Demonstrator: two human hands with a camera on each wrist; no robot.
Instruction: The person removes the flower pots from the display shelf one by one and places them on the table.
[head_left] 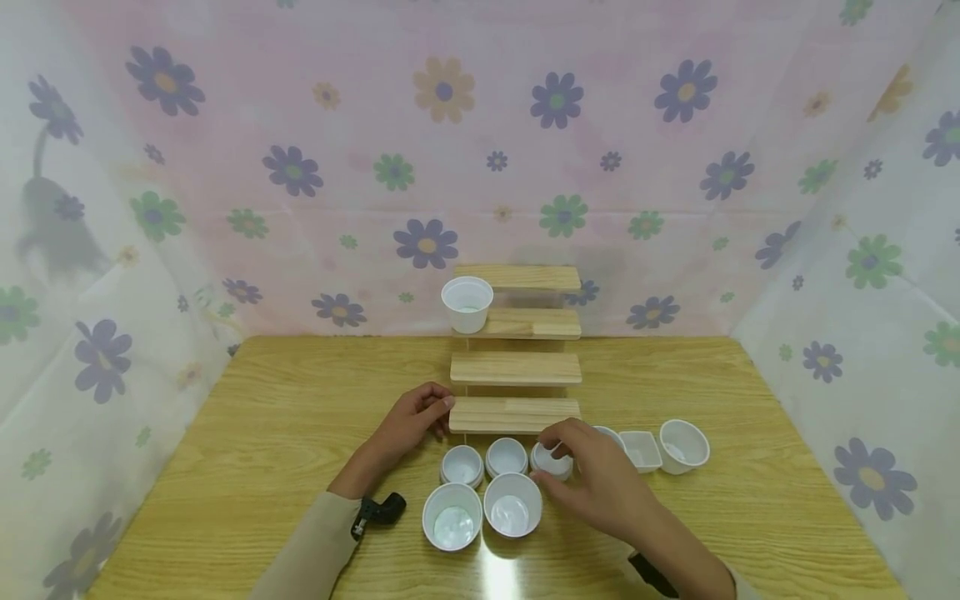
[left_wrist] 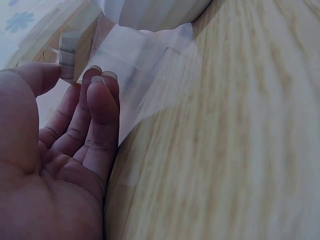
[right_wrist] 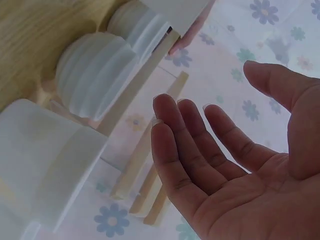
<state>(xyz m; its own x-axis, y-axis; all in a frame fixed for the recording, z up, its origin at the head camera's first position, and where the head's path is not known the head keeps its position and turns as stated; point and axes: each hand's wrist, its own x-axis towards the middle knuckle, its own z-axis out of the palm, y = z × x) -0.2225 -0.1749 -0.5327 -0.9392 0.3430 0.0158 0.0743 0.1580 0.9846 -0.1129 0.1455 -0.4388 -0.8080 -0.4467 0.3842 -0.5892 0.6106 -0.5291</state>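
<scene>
A stepped display stand with wooden shelves [head_left: 516, 367] on clear supports stands upright at the back. My left hand [head_left: 415, 418] is at the left end of its lowest shelf, thumb and fingertips pinching the board's corner [left_wrist: 67, 55]. Above the small white ribbed cups, my right hand [head_left: 600, 483] hovers with relaxed fingers and nothing held. It partly hides one ribbed cup [head_left: 553, 462]. Two more ribbed cups [head_left: 462, 465] [head_left: 507, 457] stand before the stand, behind two larger white cups [head_left: 452, 518] [head_left: 513, 506]. Another white cup [head_left: 467, 307] sits at the left on an upper shelf.
Right of the stand are a square white container [head_left: 640, 451], a round white cup [head_left: 684, 447] and another cup [head_left: 611, 436] partly hidden by my right hand. All rest on a wooden table [head_left: 300, 392]. Flowered cloth [head_left: 337, 208] encloses the back and sides.
</scene>
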